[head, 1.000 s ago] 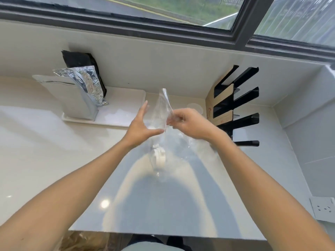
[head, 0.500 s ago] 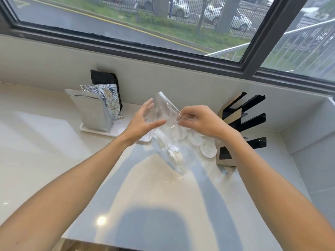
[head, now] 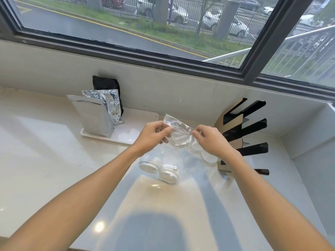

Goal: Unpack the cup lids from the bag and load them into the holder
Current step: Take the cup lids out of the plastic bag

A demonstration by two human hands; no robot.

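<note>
While both forearms reach out over the pale bench (head: pixel 45 160), the nearest task pieces are two stacks of cup lids (head: pixel 158 168) lying on their sides on the bench, seemingly inside the lower part of the clear plastic bag (head: pixel 178 135), though the film is too transparent to be sure. Just beyond, a few more lids (head: pixel 208 156) lie flat under the right wrist. Higher up, the left hand (head: pixel 154 135) pinches the bag's upper edge between thumb and fingers, and the right hand (head: pixel 211 139) pinches the same edge a little apart from it, so each grip is closed on film, not on lids. The step in hand looks like opening the bag's mouth; it would go best by pulling the two pinches apart evenly, keeping the mouth tilted up so the stacks do not roll out and scatter. To the right stands the slotted black-and-wood holder (head: pixel 243 134), no lids visible in it. Farther back, foil pouches (head: pixel 97 115) stand on a white tray (head: pixel 134 124) below the window (head: pixel 163 24).
</note>
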